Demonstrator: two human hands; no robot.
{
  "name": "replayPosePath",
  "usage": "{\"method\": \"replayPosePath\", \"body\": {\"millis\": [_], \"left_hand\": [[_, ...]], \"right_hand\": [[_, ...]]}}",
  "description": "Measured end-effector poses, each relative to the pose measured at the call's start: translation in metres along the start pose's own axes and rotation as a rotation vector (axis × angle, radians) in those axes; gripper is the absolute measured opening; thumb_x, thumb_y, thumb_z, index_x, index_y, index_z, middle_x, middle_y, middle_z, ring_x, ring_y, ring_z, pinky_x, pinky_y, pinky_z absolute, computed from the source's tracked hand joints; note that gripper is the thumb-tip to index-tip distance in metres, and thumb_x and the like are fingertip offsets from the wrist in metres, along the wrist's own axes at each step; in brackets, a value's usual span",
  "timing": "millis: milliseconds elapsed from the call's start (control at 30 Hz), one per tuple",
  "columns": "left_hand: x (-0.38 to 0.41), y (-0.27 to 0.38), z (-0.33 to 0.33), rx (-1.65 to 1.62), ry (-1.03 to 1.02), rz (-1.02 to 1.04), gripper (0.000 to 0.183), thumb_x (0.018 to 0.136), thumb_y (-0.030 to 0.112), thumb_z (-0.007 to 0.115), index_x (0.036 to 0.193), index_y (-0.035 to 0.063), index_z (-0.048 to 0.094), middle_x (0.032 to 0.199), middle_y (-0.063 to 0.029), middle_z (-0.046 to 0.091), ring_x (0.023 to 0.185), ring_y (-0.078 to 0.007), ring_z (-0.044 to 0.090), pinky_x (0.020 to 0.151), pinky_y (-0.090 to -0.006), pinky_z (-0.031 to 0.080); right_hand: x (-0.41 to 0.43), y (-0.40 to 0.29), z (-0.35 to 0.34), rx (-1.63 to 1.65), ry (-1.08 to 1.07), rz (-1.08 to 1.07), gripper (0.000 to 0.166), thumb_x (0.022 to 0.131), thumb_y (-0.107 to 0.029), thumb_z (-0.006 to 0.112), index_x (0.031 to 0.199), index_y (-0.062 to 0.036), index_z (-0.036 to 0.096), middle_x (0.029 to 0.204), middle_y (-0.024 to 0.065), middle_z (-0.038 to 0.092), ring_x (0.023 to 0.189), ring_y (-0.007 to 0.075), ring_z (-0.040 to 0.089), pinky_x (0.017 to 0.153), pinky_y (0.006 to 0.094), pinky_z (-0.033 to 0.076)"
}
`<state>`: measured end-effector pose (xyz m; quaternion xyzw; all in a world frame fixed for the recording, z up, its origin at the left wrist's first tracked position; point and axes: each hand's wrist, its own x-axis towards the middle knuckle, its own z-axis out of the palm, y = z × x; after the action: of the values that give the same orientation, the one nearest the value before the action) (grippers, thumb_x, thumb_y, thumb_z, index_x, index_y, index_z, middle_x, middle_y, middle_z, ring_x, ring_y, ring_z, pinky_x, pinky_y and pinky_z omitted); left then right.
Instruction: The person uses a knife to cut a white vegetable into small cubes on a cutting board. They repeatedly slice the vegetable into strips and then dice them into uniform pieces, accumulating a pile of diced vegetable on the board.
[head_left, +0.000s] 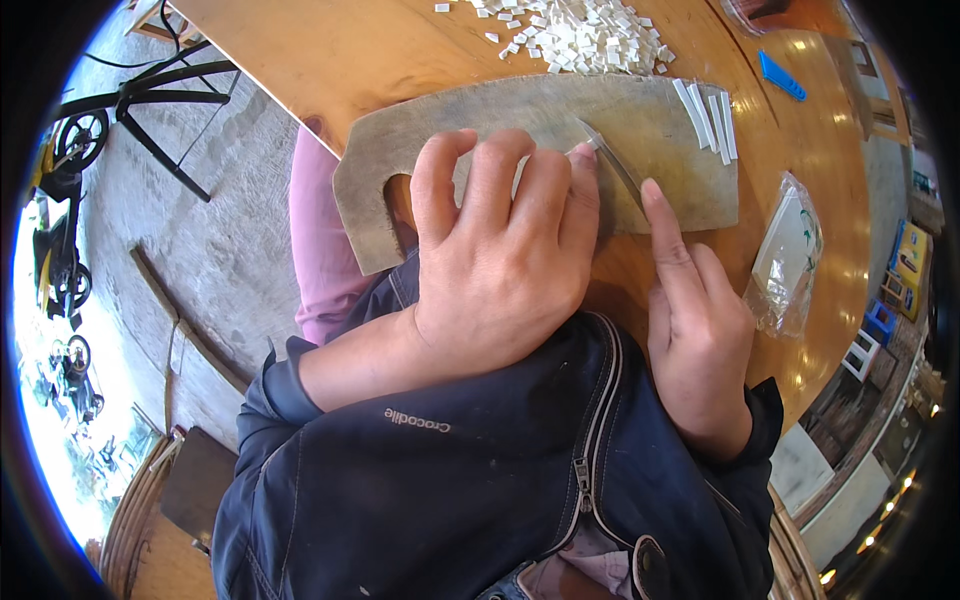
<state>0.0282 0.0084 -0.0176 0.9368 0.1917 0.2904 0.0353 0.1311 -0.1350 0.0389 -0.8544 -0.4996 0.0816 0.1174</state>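
Note:
My left hand (510, 240) is bent over a worn wooden board (420, 127), its fingertips holding down a thin white strip (580, 148). Most of that strip is hidden under the fingers. In my right hand (697, 307) is a small knife (621, 171), with the index finger stretched along the back of the blade. The blade crosses the strip's end, just beside my left fingertips. Several more white strips (705, 120) lie side by side at the board's right end. Beyond the board's far edge is a heap of small white cut pieces (592, 37).
The varnished wooden table (315, 52) carries a blue plastic item (781, 76) at the far right. A clear plastic bag (784, 259) with a white sheet inside lies right of the board. The board has a cut-out handle hole (401, 201) on its left.

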Motion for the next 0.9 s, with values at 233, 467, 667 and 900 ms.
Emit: {"method": "replayPosePath", "body": {"millis": [233,467,667,900], "left_hand": [[-0.001,0.000,0.000,-0.026,0.006,-0.015,0.033,0.081,0.011,0.074,0.113,0.0099,0.075,0.092,0.0000,0.059,0.103,-0.0204,0.062,0.100,-0.0492,0.042],[-0.002,-0.003,-0.002,-0.043,-0.008,0.000,0.034,0.081,0.011,0.072,0.115,0.0090,0.074,0.092,-0.0006,0.059,0.104,-0.0208,0.063,0.102,-0.0496,0.041],[-0.001,-0.003,-0.004,-0.055,-0.020,-0.007,0.036,0.079,0.011,0.072,0.115,0.0090,0.074,0.094,-0.0007,0.061,0.105,-0.0210,0.063,0.103,-0.0500,0.040],[-0.001,-0.002,-0.006,-0.047,-0.036,-0.004,0.036,0.078,0.012,0.073,0.114,0.0115,0.076,0.095,0.0012,0.064,0.105,-0.0204,0.063,0.103,-0.0506,0.040]], "right_hand": [[-0.004,0.012,0.000,0.066,0.040,-0.072,0.075,0.078,0.010,0.064,0.149,-0.0132,0.058,0.071,0.0101,0.043,0.055,0.0272,0.051,0.055,0.0417,0.048],[-0.004,0.011,-0.001,0.116,0.040,-0.112,0.075,0.078,0.011,0.064,0.149,-0.0106,0.058,0.071,0.0098,0.042,0.054,0.0266,0.050,0.054,0.0414,0.047],[-0.004,0.011,0.000,0.103,0.027,-0.122,0.076,0.076,0.011,0.064,0.149,-0.0101,0.058,0.071,0.0096,0.042,0.054,0.0264,0.051,0.055,0.0415,0.048],[-0.003,0.014,0.001,0.105,0.011,-0.137,0.077,0.075,0.011,0.066,0.149,-0.0105,0.058,0.072,0.0093,0.042,0.055,0.0257,0.051,0.055,0.0410,0.048]]}}
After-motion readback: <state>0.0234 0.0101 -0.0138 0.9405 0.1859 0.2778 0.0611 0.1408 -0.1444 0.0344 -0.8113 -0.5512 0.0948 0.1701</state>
